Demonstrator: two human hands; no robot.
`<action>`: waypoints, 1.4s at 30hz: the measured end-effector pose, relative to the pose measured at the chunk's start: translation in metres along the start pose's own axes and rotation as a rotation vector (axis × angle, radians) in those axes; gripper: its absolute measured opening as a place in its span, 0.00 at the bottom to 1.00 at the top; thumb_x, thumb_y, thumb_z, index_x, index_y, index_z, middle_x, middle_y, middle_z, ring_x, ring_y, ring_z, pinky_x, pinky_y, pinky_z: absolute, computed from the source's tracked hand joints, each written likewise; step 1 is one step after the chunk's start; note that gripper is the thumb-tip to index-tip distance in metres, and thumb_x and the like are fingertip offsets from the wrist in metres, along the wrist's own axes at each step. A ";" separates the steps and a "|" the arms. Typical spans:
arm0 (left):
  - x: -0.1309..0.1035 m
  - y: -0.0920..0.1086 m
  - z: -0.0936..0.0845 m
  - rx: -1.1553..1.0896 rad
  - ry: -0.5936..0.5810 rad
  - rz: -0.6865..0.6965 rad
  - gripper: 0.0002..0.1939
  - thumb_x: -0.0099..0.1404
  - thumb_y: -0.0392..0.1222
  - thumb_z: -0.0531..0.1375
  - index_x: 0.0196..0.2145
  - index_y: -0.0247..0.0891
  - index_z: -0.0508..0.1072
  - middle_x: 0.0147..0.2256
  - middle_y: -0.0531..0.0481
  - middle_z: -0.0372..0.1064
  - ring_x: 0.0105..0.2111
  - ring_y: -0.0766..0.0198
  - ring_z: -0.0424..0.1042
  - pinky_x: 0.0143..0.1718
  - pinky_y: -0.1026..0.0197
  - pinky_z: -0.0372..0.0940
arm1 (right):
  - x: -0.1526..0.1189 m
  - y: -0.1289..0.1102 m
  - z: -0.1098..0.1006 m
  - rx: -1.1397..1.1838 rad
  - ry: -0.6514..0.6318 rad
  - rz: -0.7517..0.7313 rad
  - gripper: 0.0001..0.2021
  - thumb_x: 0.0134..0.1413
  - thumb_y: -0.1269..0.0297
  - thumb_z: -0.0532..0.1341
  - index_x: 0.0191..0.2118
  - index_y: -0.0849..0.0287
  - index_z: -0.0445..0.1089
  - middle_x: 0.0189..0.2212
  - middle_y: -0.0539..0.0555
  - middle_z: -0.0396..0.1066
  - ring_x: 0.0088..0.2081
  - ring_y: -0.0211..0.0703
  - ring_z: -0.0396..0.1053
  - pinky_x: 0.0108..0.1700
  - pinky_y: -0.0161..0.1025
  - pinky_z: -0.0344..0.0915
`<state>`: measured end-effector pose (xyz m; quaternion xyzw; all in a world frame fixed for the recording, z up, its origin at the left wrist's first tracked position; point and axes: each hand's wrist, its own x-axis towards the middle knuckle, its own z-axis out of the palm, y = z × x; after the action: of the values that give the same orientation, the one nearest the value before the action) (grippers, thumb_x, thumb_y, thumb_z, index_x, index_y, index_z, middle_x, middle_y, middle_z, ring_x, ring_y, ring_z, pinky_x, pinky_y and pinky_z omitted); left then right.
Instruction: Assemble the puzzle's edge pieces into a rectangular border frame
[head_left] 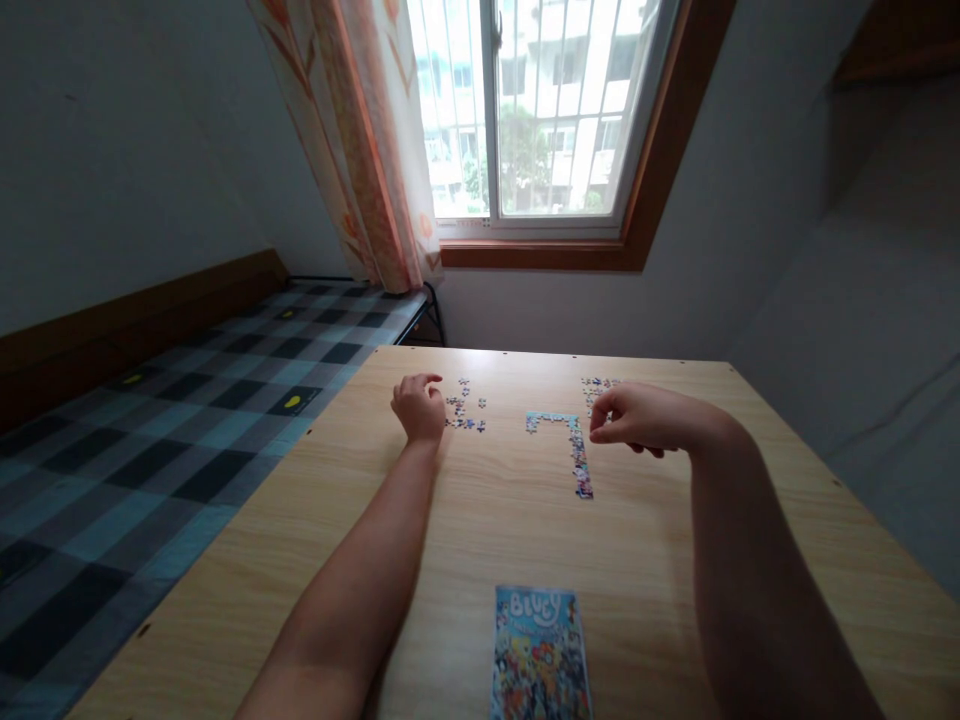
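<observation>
Both our hands at the puzzle, picture sheet nearest us.
Near to far: the picture sheet point(541, 650) lies flat on the table point(457, 540), title upright to us, probably so we can read it as a reference. Beyond it, the joined pieces point(582, 470) form a hook-shaped strip in the middle, likely within reach of both hands. Our right hand point(637, 418) is just right of the strip, thumb and index bent toward each other; can't tell if we grip a piece. Our left hand point(419, 407) is loosely curled beside the left loose pieces point(460, 408); can't tell if it holds one. The right loose pieces point(598, 383) sit partly behind our right hand. Window point(555, 120) beyond.
</observation>
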<state>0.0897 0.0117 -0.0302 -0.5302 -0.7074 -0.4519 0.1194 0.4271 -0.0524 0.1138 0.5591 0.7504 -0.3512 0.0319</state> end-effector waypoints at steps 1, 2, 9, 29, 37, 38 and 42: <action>0.000 -0.001 0.001 -0.017 0.015 -0.012 0.15 0.57 0.28 0.55 0.34 0.42 0.77 0.38 0.44 0.74 0.42 0.50 0.69 0.47 0.48 0.63 | 0.000 0.000 0.000 0.000 -0.001 -0.002 0.08 0.54 0.60 0.63 0.35 0.60 0.75 0.18 0.50 0.66 0.17 0.34 0.61 0.18 0.32 0.54; 0.001 -0.003 0.001 -0.037 0.037 -0.029 0.14 0.56 0.28 0.54 0.33 0.42 0.77 0.37 0.44 0.74 0.42 0.51 0.69 0.47 0.49 0.64 | 0.001 0.000 0.000 0.000 -0.004 -0.006 0.09 0.55 0.60 0.63 0.35 0.60 0.75 0.18 0.50 0.66 0.17 0.34 0.61 0.18 0.32 0.54; 0.009 -0.018 0.001 -0.202 0.113 -0.330 0.10 0.53 0.30 0.52 0.29 0.40 0.70 0.30 0.49 0.71 0.33 0.58 0.70 0.39 0.55 0.66 | 0.004 0.001 0.000 -0.033 -0.014 -0.016 0.08 0.55 0.62 0.62 0.36 0.60 0.75 0.19 0.49 0.65 0.18 0.34 0.60 0.18 0.31 0.52; -0.021 0.025 0.022 0.161 -0.490 0.273 0.07 0.63 0.44 0.63 0.38 0.46 0.81 0.57 0.41 0.69 0.58 0.42 0.60 0.60 0.33 0.48 | 0.025 0.001 0.010 -0.021 -0.022 -0.037 0.08 0.53 0.64 0.63 0.38 0.60 0.76 0.21 0.50 0.67 0.20 0.33 0.60 0.19 0.31 0.53; -0.018 0.034 0.014 0.149 -0.469 0.358 0.03 0.60 0.39 0.65 0.34 0.43 0.78 0.52 0.41 0.71 0.55 0.43 0.63 0.59 0.37 0.52 | 0.043 0.013 0.016 0.002 0.030 -0.108 0.20 0.52 0.65 0.65 0.52 0.58 0.74 0.26 0.52 0.72 0.27 0.38 0.69 0.24 0.32 0.57; -0.017 0.036 0.012 0.130 -0.460 0.367 0.02 0.60 0.38 0.65 0.33 0.42 0.78 0.49 0.41 0.73 0.53 0.44 0.65 0.57 0.40 0.55 | 0.045 0.014 0.017 -0.002 0.052 -0.131 0.20 0.52 0.66 0.65 0.52 0.58 0.74 0.27 0.53 0.73 0.28 0.39 0.70 0.25 0.32 0.58; -0.013 0.046 0.009 -0.103 -0.479 0.327 0.05 0.63 0.38 0.62 0.30 0.40 0.77 0.34 0.45 0.76 0.39 0.54 0.71 0.48 0.51 0.63 | 0.055 0.015 0.023 -0.035 0.194 -0.211 0.17 0.52 0.66 0.66 0.49 0.56 0.77 0.32 0.53 0.75 0.30 0.38 0.70 0.30 0.33 0.61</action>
<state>0.1376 0.0113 -0.0201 -0.7340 -0.5968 -0.3241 -0.0070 0.4117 -0.0184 0.0646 0.5080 0.8104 -0.2839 -0.0683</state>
